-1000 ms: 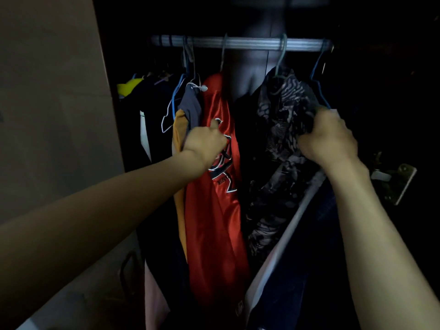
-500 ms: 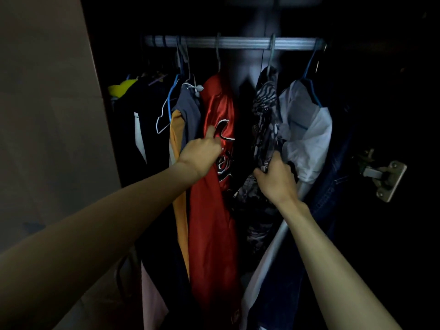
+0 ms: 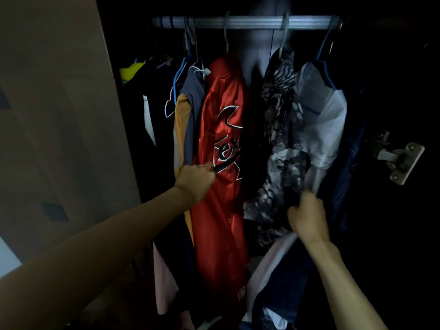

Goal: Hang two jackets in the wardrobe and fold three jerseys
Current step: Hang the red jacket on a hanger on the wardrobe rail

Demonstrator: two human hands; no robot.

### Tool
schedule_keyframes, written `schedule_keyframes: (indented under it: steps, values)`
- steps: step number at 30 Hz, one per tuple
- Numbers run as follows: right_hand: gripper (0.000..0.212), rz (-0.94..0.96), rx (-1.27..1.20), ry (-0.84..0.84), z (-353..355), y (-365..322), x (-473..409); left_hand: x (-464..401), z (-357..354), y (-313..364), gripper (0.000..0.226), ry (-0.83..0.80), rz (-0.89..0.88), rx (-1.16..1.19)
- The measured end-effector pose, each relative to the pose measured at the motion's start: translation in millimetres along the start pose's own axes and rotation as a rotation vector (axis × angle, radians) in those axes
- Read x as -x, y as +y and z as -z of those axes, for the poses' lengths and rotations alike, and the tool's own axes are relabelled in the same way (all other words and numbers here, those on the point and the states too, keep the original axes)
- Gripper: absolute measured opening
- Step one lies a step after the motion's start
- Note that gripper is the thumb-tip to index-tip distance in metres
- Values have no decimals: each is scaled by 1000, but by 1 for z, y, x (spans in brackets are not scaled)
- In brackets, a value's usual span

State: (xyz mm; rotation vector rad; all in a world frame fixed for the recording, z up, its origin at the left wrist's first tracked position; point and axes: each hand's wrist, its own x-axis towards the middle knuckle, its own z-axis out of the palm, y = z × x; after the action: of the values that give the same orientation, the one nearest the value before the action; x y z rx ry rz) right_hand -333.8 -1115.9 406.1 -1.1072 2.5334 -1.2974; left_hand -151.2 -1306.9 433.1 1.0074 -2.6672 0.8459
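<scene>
Clearly, left hand point(image 3: 195, 179) grips the red jacket point(image 3: 221, 144), right hand point(image 3: 307, 217) clutches the patterned jacket point(image 3: 281, 129); tugging could unhook hangers from the rail point(image 3: 252, 22).

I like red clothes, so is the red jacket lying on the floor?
No, the red jacket hangs from a hanger on the rail, and the left hand grips its edge.

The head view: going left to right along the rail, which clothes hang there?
Yellow item → grey and orange garment → red satin jacket → black-and-white patterned garment → white garment → dark blue garment.
</scene>
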Motion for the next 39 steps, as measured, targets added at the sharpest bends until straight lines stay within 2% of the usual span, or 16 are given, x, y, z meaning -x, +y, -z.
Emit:
schedule_keyframes:
  steps: [3,5,7,10,12,14,16,18,21,26,31,35,39]
  values:
    - [51,55,-37,208,36,6,33,8,-1,-6,27,-58,18,-27]
    - [52,54,-90,273,50,8,51,14,-1,-7,30,-69,25,-31]
    - [54,0,-137,167,49,8,54,20,-1,-4,32,-75,25,-7]
    - [54,-62,-75,-191,20,8,52,34,4,6,37,-74,19,59]
    - [49,-52,-7,-334,-1,1,62,48,6,10,41,-51,-1,112]
    - [53,47,53,-299,-15,-10,81,68,11,12,42,-6,-28,204]
    - [62,216,63,-128,-22,-25,103,95,19,12,39,35,-21,335]
    - [59,378,-25,-45,-26,-47,122,126,30,9,36,31,21,414]
    - [40,497,-103,-211,-52,-81,143,183,46,-2,35,-42,120,428]
    - [19,647,-114,-660,-137,-133,204,316,57,-42,31,-192,439,338]
    - [18,956,-135,-1066,-204,-185,322,494,63,-52,36,-438,915,235]
    - [20,1287,-107,-1375,-224,-197,443,623,98,14,35,-583,1376,204]
    - [19,1617,-61,-1689,-194,-169,563,715,156,141,32,-713,1817,138]
